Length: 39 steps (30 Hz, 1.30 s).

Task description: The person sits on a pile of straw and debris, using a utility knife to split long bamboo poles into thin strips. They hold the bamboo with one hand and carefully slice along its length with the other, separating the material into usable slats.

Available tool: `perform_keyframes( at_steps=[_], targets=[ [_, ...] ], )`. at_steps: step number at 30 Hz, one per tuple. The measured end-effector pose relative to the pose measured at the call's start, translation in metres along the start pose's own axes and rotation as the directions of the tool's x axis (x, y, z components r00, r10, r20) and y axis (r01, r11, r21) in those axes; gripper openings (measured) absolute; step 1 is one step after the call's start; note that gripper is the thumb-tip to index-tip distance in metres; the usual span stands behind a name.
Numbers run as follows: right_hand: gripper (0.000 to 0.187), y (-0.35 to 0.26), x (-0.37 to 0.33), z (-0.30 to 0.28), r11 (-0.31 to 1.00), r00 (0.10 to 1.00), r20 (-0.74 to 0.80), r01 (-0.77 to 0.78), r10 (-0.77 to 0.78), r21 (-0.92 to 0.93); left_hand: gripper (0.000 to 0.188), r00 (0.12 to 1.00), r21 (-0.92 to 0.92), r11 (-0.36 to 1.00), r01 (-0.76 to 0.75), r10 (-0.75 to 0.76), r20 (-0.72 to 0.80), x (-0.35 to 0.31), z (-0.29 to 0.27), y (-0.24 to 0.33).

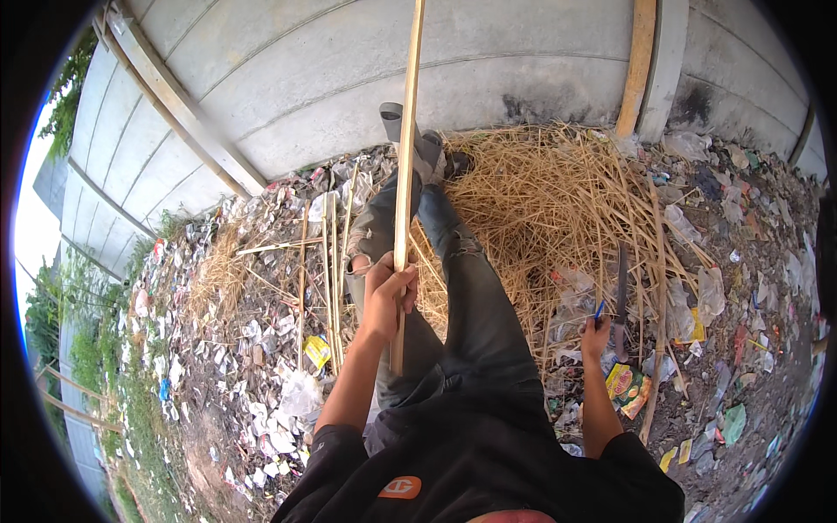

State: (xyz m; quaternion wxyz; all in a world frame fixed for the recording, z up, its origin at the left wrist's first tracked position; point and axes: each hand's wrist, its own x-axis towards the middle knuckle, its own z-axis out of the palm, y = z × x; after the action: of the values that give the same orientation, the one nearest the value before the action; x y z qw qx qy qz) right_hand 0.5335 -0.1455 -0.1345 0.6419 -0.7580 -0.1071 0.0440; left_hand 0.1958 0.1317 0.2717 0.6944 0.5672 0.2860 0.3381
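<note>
My left hand (384, 296) is closed around a long, pale split bamboo strip (407, 166), which stands nearly upright in front of me. The strip's lower end sits by my lap and its upper end runs out of the top of the view. Off to my right side, my right hand (595, 335) is closed on a slim blue object (600, 309); its kind is too small to make out. Just right of that hand, a long dark blade like a machete (622, 288) lies on the shavings.
My legs (471, 288) stretch forward toward a grey concrete wall (349, 78). A heap of bamboo shavings (532, 192) lies to their right, and several bamboo strips (333, 279) lie to their left. Scattered litter (261, 427) covers the ground. A bamboo post (637, 70) leans by the wall.
</note>
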Motion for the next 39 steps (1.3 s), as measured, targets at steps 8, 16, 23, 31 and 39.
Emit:
perform_keyframes(
  at_steps=[8,16,23,31,39],
  targets=[
    [0.03,-0.01,-0.082,-0.035,0.923,0.978,-0.011,0.193,-0.209,-0.334,0.028,0.999,-0.134,0.991,-0.022,0.025,0.021,0.01,-0.015,0.063],
    [0.022,-0.2,-0.06,0.013,0.984,0.921,0.38,-0.141,0.089,0.111,0.033,0.999,-0.211,0.977,-0.019,0.012,-0.034,0.007,-0.048,0.06],
    [0.041,-0.37,-0.061,0.083,0.869,0.661,0.713,-0.185,-0.235,0.458,0.029,0.993,-0.307,0.951,-0.013,-0.023,-0.115,-0.01,-0.077,0.026],
    [0.051,-0.521,-0.03,0.143,0.841,0.437,0.742,0.066,-0.508,0.537,0.025,0.979,-0.273,0.956,-0.11,0.057,-0.197,0.026,-0.122,0.056],
    [0.053,-0.615,0.013,0.26,0.866,0.141,0.859,0.176,-0.493,0.468,0.033,0.982,-0.232,0.963,-0.139,0.103,-0.161,0.1,-0.146,0.096]
  ],
)
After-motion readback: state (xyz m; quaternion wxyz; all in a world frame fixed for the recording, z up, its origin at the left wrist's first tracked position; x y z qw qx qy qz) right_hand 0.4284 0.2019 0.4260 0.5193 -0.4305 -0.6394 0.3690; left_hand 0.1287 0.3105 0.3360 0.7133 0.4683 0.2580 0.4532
